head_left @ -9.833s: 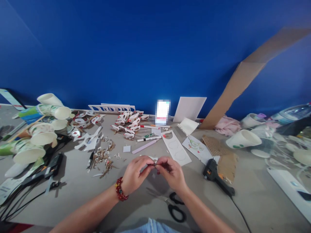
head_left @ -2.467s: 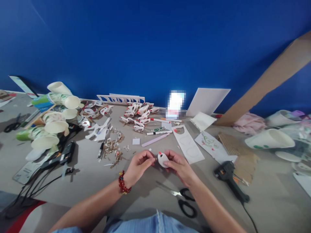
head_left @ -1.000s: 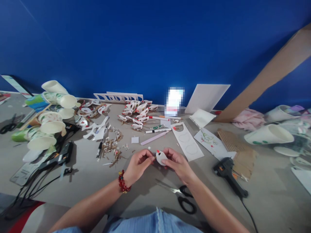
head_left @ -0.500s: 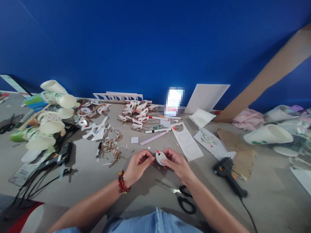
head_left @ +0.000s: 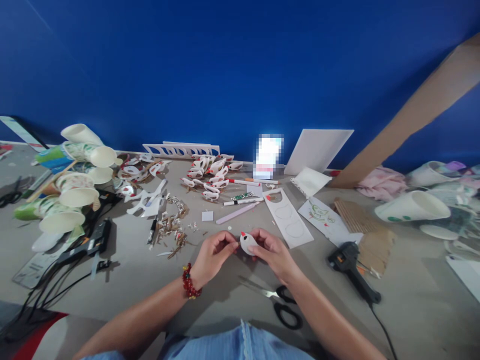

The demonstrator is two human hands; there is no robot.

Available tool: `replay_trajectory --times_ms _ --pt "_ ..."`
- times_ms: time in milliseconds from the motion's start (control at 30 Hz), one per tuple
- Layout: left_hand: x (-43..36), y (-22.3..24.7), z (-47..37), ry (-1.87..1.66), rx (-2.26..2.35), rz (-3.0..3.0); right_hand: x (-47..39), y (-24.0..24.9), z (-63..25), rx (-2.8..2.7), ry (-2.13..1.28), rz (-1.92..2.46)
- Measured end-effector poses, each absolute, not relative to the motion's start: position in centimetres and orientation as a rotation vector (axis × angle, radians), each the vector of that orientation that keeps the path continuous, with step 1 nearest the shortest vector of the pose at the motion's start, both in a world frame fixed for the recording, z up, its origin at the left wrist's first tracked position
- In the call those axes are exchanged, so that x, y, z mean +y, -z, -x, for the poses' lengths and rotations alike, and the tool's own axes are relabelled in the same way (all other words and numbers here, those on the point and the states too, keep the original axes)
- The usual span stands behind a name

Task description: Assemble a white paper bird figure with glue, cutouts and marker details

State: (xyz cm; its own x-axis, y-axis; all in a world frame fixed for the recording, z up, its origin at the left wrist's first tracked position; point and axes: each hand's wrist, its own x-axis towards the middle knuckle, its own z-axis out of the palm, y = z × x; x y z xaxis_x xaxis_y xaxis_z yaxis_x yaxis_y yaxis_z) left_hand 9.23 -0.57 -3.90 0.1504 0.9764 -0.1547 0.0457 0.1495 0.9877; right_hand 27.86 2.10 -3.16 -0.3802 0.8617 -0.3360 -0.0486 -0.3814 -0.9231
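My right hand [head_left: 273, 254] holds a small white bird cutout [head_left: 246, 245] between thumb and fingers. The bird has a red tip on top and a black eye spot. Closed in a pinch, my left hand [head_left: 217, 254] meets the bird's left edge, where a tiny brownish bit shows at the fingertips; I cannot make out what it is. Below the hands lie scissors [head_left: 288, 316] with black handles, blades pointing left. Several similar white and red birds [head_left: 215, 170] are heaped farther back on the table [head_left: 210, 315].
A hot glue gun [head_left: 347, 257] lies at right, another [head_left: 99, 237] at left among cables. A white board [head_left: 296, 227] with drawn outlines, markers [head_left: 242, 202], cardboard scraps [head_left: 170, 227] and paper cups [head_left: 62, 218] lie around. A phone-like bright screen [head_left: 267, 155] leans against the blue wall [head_left: 225, 75].
The camera view has shifted very slightly. Both hands and the bird stay in nearly the same place, with the same grip.
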Motion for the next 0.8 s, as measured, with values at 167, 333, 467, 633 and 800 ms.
replay_trajectory --times_ms 167,333,467,633,800 --pt "-0.61 4.12 -9.17 -0.957 1.191 -1.179 2.08 3.2 -27.84 -1.172 -1.83 1.178" --pt "-0.64 4.32 -9.13 -0.968 1.191 -1.204 2.08 3.13 -27.82 -1.167 -1.833 1.179" --pt "-0.62 4.27 -9.16 -0.964 1.192 -1.202 2.08 3.09 -27.83 -1.17 -1.834 1.173" --pt "-0.52 4.13 -9.17 -0.962 1.192 -1.208 2.09 3.1 -27.8 -1.159 -1.837 1.17" --pt "-0.59 4.3 -9.15 -0.965 1.185 -1.212 2.14 3.27 -27.85 -1.173 -1.825 1.17"
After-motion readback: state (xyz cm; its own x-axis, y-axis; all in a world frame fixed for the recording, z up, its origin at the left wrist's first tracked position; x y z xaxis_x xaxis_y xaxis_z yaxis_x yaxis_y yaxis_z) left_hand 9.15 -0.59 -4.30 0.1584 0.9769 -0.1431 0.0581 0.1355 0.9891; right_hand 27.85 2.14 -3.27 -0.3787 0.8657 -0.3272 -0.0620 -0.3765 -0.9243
